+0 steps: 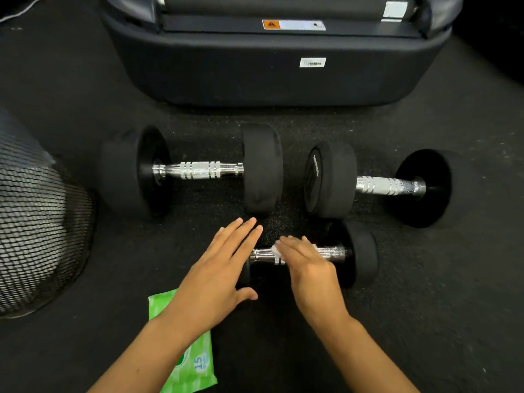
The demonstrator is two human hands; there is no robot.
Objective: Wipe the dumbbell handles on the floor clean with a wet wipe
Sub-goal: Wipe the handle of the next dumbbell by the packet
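Three dumbbells on the floor, and your right hand is on the nearest one.

From the head view, your right hand lies with fingers straight and together, pressing a white wet wipe onto the chrome handle of the near dumbbell. That handle runs left to right, directly under your right palm, so the stroke has to follow that axis. Your left hand is spread flat and holds nothing, over the dumbbell's left weight; whether it touches is unclear. Two larger dumbbells, left dumbbell and right dumbbell, lie farther off toward the treadmill base. The green wipe pack sits under your left forearm.
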